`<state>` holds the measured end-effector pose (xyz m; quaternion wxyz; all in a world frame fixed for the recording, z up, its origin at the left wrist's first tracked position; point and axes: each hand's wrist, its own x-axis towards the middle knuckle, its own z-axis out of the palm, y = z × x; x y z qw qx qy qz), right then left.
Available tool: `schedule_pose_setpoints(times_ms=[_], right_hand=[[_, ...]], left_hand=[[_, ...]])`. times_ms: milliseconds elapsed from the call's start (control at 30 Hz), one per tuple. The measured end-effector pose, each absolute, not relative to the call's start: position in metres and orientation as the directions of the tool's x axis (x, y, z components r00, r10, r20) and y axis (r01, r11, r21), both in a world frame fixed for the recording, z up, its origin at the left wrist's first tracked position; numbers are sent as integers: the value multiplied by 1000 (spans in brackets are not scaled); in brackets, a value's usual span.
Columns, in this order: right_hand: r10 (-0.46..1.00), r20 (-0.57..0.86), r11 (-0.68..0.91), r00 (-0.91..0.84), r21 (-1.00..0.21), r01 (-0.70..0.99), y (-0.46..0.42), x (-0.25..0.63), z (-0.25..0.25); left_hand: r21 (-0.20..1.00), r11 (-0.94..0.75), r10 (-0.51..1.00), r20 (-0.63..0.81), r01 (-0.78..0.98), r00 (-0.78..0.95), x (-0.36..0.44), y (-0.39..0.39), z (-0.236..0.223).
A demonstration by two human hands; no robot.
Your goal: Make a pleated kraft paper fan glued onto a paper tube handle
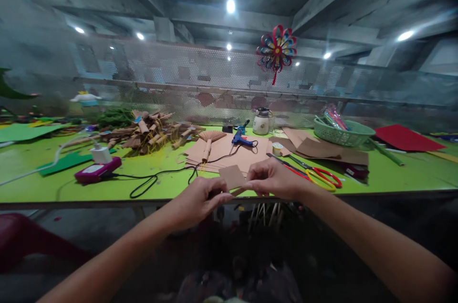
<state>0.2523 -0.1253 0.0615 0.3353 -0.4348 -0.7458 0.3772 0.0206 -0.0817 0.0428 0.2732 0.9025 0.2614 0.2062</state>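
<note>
Both hands are pinched on a small piece of brown kraft paper (232, 176) at the table's front edge. My left hand (205, 198) grips its lower left side between thumb and fingers. On its right side, my right hand (267, 178) pinches the paper, whose near edge looks folded or bent up. Just behind lie flat brown paper sheets (236, 151), with a blue glue gun (240, 139) and a pleated paper fan with a rolled handle (206, 150) on them. Scissors with red and yellow handles (322, 179) rest right of my right hand.
A purple power box (98, 170) with a white plug and black cable sits left on the green table (171, 187). A pile of rolled paper pieces (153, 131) is behind. Toward the right stand a white jar (261, 122) and a green basket (345, 135); red paper (408, 138) lies beyond.
</note>
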Motion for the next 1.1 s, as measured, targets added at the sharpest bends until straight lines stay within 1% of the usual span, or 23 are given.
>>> schedule_pose_setpoints(times_ms=[67,133,300,367,433,533,633,767,833,967,1100], right_hand=[[918,139,254,-371,-924,285,-125,253,56],[944,110,173,-313,-968,182,-125,251,51],[995,43,40,-90,-999,-37,-124,243,36],[998,36,31,-60,-996,-90,-124,242,28],[998,62,58,-27,-989,-134,-124,241,21],[994,104,110,41,-970,-216,-125,242,11],[997,76,80,24,-954,-288,-131,239,4],[996,53,31,-72,-960,-277,-141,227,-4],[996,77,62,-49,-964,-258,-144,223,-7],[992,105,119,69,-963,-242,-143,221,-10],[995,89,98,51,-972,-213,-142,224,-11]], left_hand=[[695,-644,615,223,319,756,21,-84,35],[779,-564,646,211,273,733,21,-89,28],[917,-361,734,165,172,659,24,-101,8],[951,-274,758,119,147,641,27,-106,0],[971,-209,778,90,120,622,30,-110,-5],[985,-156,806,86,69,586,35,-113,-12],[992,-125,820,86,30,565,39,-115,-18],[994,-106,834,93,-8,544,47,-118,-27],[991,-131,840,110,2,532,50,-122,-32],[980,-197,834,148,36,532,52,-131,-39],[977,-211,784,179,-17,594,50,-134,-38]])
